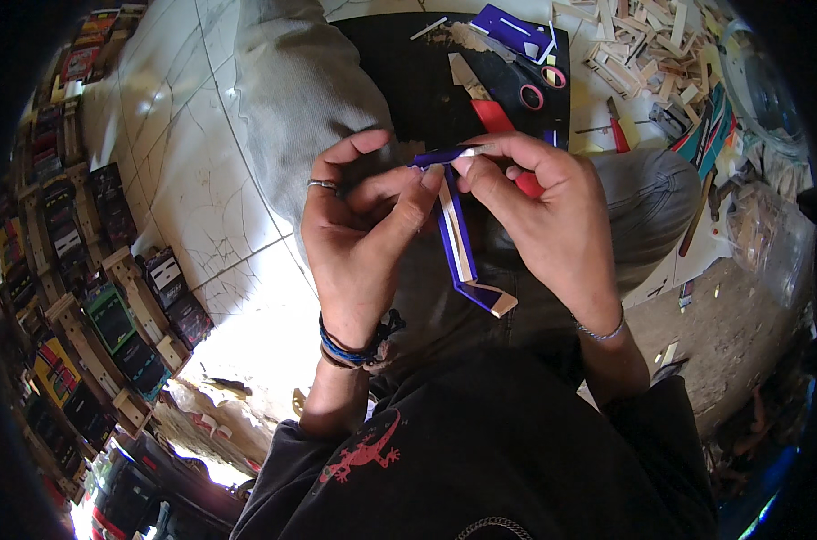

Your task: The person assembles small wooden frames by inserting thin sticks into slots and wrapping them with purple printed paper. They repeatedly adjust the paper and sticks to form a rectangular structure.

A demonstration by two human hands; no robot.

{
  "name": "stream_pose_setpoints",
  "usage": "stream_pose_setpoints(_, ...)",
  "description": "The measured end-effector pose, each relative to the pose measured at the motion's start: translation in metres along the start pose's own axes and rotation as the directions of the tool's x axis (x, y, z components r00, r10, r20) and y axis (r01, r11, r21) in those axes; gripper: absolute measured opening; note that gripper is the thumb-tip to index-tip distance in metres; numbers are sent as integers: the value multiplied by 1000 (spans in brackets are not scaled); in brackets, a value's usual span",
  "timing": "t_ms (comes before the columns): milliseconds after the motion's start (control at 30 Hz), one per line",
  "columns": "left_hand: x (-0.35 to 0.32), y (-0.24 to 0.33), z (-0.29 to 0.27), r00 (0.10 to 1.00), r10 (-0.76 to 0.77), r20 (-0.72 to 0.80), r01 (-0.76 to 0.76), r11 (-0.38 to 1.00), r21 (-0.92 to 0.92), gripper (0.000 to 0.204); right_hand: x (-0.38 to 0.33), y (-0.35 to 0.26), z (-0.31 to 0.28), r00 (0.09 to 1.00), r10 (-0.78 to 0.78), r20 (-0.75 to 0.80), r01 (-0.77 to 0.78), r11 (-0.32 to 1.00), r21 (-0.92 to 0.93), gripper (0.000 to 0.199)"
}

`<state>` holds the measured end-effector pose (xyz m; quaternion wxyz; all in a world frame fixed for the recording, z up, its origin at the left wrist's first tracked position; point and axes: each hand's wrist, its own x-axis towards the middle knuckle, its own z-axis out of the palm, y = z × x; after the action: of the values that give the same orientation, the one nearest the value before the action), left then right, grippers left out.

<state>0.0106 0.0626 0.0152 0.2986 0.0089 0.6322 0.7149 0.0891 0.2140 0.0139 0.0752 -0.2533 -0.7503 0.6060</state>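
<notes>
A slim wooden piece point(456, 236) with purple covering along it hangs between my hands. Its lower end bends to the right and shows bare wood at the tip. My left hand point(359, 229) pinches the upper end between thumb and index finger, with the other fingers loosely curled. On the other side, my right hand point(552, 211) grips a purple strip point(440, 157) with a whitish edge at that same upper end, thumb against index finger. Beyond my hands, a flat red object point(491, 116) lies on the black board point(399, 54), partly hidden by my right hand.
Scissors point(532, 94) with pink-lined handles and purple sheet scraps point(514, 31) rest on the board. A pile of wooden offcuts point(651, 45) is at the far right, near a red-handled tool point(617, 130). Rows of wooden-framed packages point(111, 315) stand on the left.
</notes>
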Motion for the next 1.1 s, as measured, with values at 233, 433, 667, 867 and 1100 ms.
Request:
stream_pose_setpoints(233,1,-1,-3,1000,-4,28,5,999,-35,49,-2,-1,4,998,-49,-29,48,998,-27,19)
stream_pose_setpoints(433,1,1,-4,999,-26,27,29,994,-104,49,-1,4,3,915,-394,-83,330,852,-406,16)
stream_pose_setpoints(667,1,3,-5,998,-43,43,49,986,-159,49,-2,6,4,995,-98,-11,99,991,92,23)
stream_pose_setpoints(867,2,8,-7,990,-102,98,113,987,-115,48,3,9,-4,990,-106,93,95,988,124,18)
stream_pose_setpoints(1100,0,8,-11,984,-146,106,165,964,-210,30,5,4,-7,975,-200,95,202,979,-16,19)
